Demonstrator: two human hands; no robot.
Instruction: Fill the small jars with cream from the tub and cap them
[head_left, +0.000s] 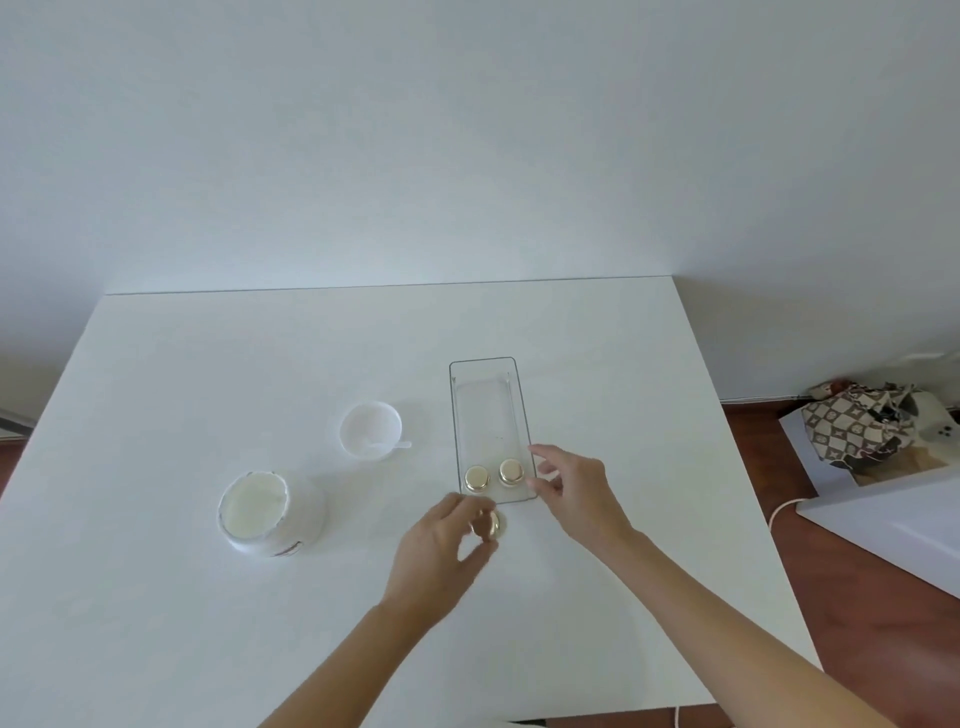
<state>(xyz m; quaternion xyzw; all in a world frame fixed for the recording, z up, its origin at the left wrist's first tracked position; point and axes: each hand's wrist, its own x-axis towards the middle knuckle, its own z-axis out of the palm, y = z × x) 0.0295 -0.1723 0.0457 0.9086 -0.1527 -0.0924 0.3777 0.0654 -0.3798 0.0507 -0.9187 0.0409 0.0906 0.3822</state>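
1. Three small gold-capped jars show: two stand side by side, the left one (477, 478) and the right one (510, 472), at the near end of a clear rectangular tray (456, 415); the third jar (491, 524) sits on the white table (208, 364) just outside the tray's near edge.
2. One open cream tub (260, 512) stands to the left, full of white cream.
3. One white lid (370, 430) lies upturned behind the tub, with a small white spatula (387, 446) resting in it.
4. The left hand (441, 545) curls its fingers around the third jar, grasping it.
5. The right hand (576, 493) hovers at the tray's near right corner, fingers relaxed and spread, gripping nothing.
6. The tray's far part is bare; broad table surface lies open on the far and left sides.
7. A patterned bag (857, 431) lies on the floor, right.
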